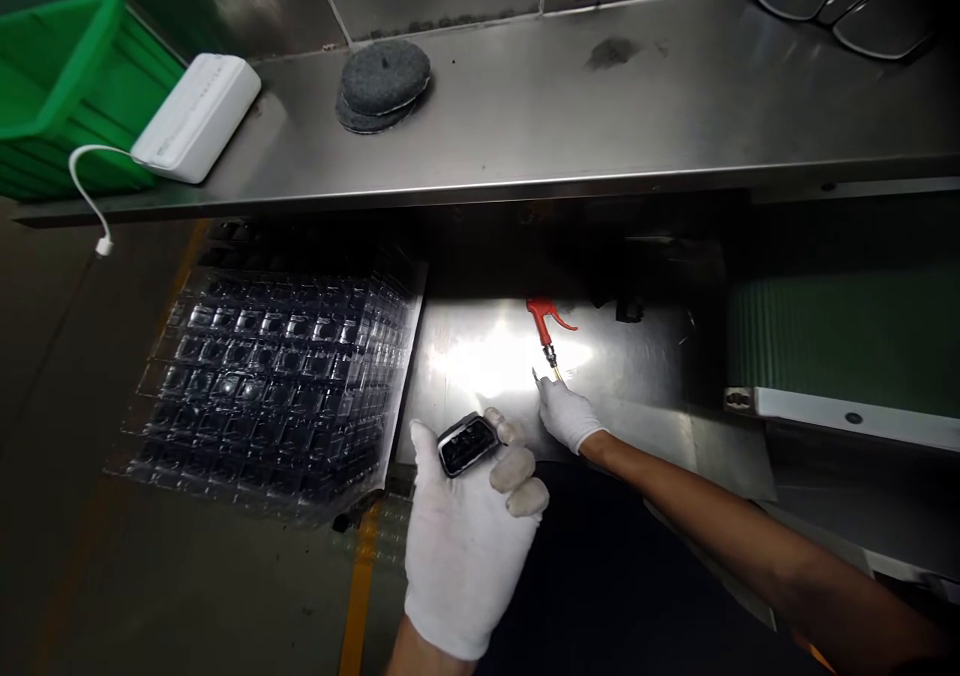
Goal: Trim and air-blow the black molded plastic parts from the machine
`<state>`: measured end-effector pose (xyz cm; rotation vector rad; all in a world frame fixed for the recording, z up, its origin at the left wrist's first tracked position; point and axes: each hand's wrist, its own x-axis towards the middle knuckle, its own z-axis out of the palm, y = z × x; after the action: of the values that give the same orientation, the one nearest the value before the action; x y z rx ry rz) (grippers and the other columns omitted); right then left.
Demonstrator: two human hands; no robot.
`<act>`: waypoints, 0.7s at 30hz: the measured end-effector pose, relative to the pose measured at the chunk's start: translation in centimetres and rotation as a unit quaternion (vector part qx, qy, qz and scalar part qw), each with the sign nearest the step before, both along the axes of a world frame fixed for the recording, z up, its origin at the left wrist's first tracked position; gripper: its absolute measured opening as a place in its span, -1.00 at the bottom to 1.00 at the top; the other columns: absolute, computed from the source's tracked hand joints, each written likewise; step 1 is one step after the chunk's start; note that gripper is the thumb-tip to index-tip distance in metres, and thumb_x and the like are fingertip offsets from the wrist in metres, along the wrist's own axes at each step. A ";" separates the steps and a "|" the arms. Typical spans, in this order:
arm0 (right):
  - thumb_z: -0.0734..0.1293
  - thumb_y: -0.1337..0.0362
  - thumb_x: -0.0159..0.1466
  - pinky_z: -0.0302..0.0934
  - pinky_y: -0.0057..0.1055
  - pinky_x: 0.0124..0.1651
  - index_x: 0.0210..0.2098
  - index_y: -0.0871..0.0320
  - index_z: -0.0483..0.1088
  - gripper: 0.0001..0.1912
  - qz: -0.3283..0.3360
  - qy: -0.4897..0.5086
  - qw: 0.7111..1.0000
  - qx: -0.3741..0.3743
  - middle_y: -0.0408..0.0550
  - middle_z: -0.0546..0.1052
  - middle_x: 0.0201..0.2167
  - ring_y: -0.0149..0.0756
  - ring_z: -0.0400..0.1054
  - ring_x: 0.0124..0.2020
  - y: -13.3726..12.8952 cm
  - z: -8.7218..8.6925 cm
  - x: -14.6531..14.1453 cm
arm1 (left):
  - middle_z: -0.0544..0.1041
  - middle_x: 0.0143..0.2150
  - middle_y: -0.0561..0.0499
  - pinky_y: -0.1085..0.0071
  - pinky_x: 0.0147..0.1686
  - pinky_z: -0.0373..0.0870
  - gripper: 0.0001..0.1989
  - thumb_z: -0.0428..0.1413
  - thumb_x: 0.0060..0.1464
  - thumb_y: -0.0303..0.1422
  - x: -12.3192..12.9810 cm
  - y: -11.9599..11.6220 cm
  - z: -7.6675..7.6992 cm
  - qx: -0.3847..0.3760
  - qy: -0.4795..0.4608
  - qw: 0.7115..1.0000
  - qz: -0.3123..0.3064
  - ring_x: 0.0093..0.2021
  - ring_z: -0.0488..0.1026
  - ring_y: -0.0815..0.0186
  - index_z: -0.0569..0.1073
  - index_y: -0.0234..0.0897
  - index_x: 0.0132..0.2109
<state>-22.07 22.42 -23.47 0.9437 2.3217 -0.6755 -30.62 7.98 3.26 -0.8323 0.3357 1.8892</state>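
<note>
Head view, frame centre: the white-gloved left hand (469, 546) cradles a black-and-silver key fob (466, 444) in curled fingers. Just right, the gloved right hand (568, 414) pinches narrowly at the brass end of a red air blow gun (544, 321). Lower left lies a clear blister tray (270, 386).

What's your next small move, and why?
Probably bring the glossy black part in the gloved left hand closer to the air blow gun, because the gloved right hand is at its brass nozzle and the part sits just short of it.
</note>
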 end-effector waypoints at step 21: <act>0.08 0.27 0.52 0.23 -0.32 -0.13 0.15 0.10 0.27 -0.72 -0.028 0.031 0.999 -0.032 0.08 0.51 -0.01 -0.11 0.50 -0.15 -0.6 -2.1 1.0 | 0.49 -0.29 0.03 0.55 -0.53 0.34 -0.37 0.05 0.17 0.24 -0.1 -2.5 -0.3 -0.006 0.127 0.992 0.004 -0.55 0.24 0.52 0.51 -0.29 -0.09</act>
<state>-21.03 21.82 -25.56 0.9751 2.3196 -0.8069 -30.74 5.50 2.93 -0.6026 0.5008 2.0054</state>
